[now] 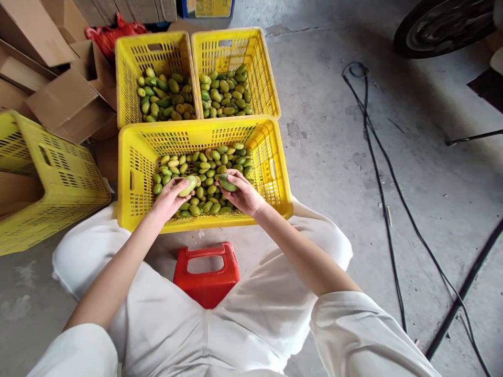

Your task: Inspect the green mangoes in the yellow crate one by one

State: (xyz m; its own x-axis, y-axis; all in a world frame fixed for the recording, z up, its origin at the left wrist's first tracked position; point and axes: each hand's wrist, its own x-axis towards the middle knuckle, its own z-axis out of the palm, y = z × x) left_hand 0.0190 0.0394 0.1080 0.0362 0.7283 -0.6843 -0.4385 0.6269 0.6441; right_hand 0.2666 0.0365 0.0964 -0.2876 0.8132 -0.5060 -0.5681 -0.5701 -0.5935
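My left hand [172, 194] is closed round a pale yellow-green mango [188, 186]. A darker green mango [227, 182] sits in the fingers of my right hand [244, 195]. Both hands are above the near yellow crate [204, 228], a short gap between the two fruits. Beneath them, a layer of small oval green and yellowish mangoes [215, 208] covers the crate's bottom. My hands and forearms hide part of this layer.
Behind stand a left yellow crate [128, 78] and a right yellow crate [267, 78], both holding mangoes. Another yellow crate [70, 178] and cardboard boxes [63, 99] are at left. A red stool [206, 285] is between my legs. Black cables [396, 193] cross the floor near a wheel [432, 31].
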